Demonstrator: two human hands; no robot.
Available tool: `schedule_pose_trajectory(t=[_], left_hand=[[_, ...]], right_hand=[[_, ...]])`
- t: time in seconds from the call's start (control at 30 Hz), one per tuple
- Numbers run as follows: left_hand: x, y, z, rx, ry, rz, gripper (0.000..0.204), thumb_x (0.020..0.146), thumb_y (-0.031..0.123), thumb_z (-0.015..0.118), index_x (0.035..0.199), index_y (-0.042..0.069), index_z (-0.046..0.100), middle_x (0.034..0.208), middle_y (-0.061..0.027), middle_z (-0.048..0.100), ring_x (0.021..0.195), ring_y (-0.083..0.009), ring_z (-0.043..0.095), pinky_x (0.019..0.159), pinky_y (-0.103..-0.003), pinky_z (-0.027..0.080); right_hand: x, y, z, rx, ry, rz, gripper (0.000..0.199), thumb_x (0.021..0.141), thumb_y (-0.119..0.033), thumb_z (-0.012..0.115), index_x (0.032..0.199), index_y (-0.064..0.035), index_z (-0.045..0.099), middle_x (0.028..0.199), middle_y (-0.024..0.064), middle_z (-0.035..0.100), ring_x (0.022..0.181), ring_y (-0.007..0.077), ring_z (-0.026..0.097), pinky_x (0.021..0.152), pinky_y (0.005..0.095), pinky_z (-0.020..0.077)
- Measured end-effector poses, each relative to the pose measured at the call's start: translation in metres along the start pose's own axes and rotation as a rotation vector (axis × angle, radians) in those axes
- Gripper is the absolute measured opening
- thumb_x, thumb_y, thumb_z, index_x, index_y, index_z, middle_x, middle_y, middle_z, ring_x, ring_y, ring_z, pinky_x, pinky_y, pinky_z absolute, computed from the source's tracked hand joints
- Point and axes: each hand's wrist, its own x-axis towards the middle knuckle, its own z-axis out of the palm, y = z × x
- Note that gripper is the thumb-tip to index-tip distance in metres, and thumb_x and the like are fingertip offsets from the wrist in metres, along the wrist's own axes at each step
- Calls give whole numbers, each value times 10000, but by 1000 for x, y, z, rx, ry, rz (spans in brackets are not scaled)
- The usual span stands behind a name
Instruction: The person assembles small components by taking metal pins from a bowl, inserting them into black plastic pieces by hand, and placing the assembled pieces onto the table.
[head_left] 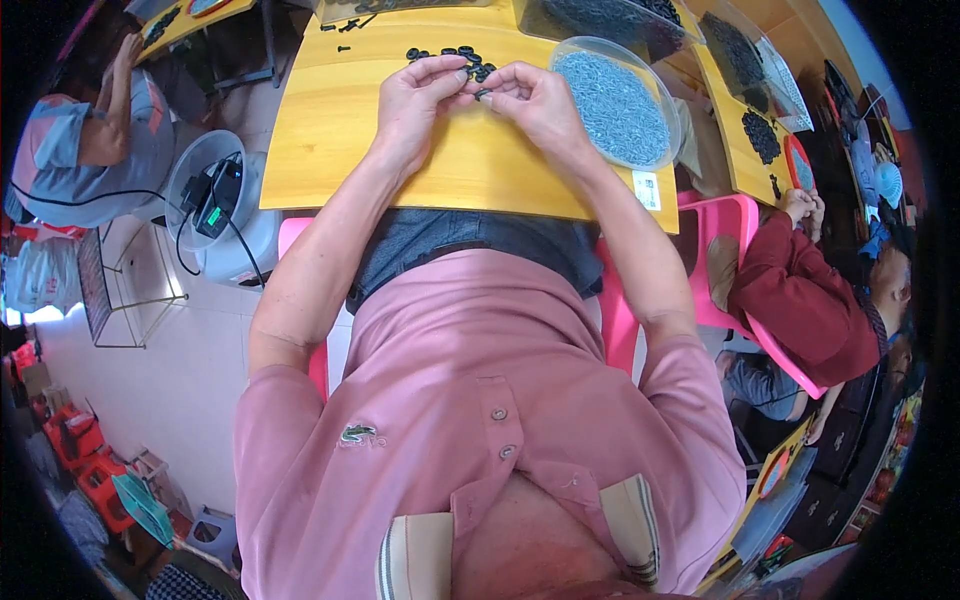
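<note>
My left hand [415, 112] and my right hand [540, 108] meet over the yellow table [330, 140], their fingertips almost touching. A small dark part [482, 94], too small to name, is pinched in the fingers of my right hand. The fingers of my left hand are closed beside it, and what they hold is hidden. Just beyond the fingertips lies a loose group of small black ring-shaped pieces [466, 52]. Close to my right hand stands a round clear tub [672, 120] full of small silvery metal pieces, apparently screws or pins.
Clear bins [560, 22] of black parts line the table's far edge, with a few black pieces [344, 48] at far left. A white bucket [205, 150] with a black cabled device stands left. People work at tables on both sides; a pink chair [735, 215] is at right.
</note>
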Motion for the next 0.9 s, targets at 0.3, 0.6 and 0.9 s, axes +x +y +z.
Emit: schedule_pose_trajectory(t=[0.3,0.6,0.9], left_hand=[[-1,-4,1,-121,49,-44,210,910,10,606,1114,-41,608,1017,-146,659,919,-236,675,841,-366,586],[-2,-3,3,-5,95,-30,213,904,13,627,1113,-25,625,981,-126,676,870,-190,682,767,-282,571],[-11,1,15,-27,18,-11,208,894,-8,631,1099,-41,628,982,-130,680,848,-178,683,761,-249,559]], right_hand=[[-2,-2,-1,155,-65,129,135,840,-47,693,960,6,661,808,55,698,731,81,642,701,218,488],[-1,-4,-9,460,-86,260,187,883,-91,652,1029,24,627,879,95,710,799,127,662,711,239,485],[3,4,-18,910,-153,311,203,872,-109,684,1031,6,634,884,56,684,690,89,585,639,210,444]])
